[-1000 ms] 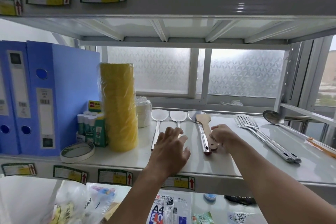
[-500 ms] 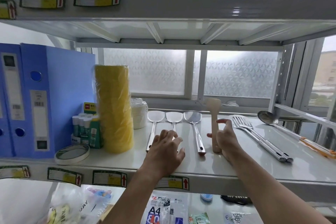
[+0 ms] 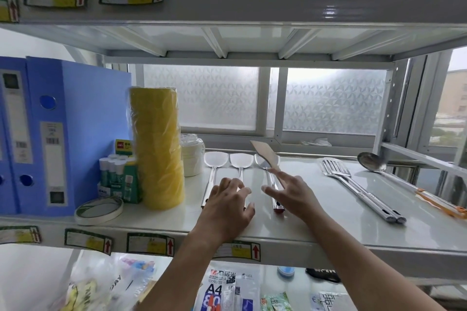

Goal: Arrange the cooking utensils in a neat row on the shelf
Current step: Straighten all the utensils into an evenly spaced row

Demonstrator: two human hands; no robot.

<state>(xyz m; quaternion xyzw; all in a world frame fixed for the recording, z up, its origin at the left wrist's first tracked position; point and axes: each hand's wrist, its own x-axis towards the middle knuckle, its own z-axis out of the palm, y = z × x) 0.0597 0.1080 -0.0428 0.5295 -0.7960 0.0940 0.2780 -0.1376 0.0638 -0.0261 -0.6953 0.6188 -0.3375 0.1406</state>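
Both forearms reach up from the near edge, side by side. The left hand (image 3: 227,207) lies palm down, fingers spread and slightly bent. The right hand (image 3: 293,195) holds a tilted wooden spatula (image 3: 264,153), index finger and thumb outstretched.

Light source: daylight is admitted through the frosted window (image 3: 333,98) behind the shelf (image 3: 328,209); the scene is backlit.
Brightness: high; the uppermost panes are overexposed.
Glare: sheen is noted on the shelf surface and the upper shelf edge (image 3: 331,11).
Shadows: soft and faint.
Distortion: rails are bowed toward the edges.
Blur: the plastic bags (image 3: 101,283) at lower left are smeared.
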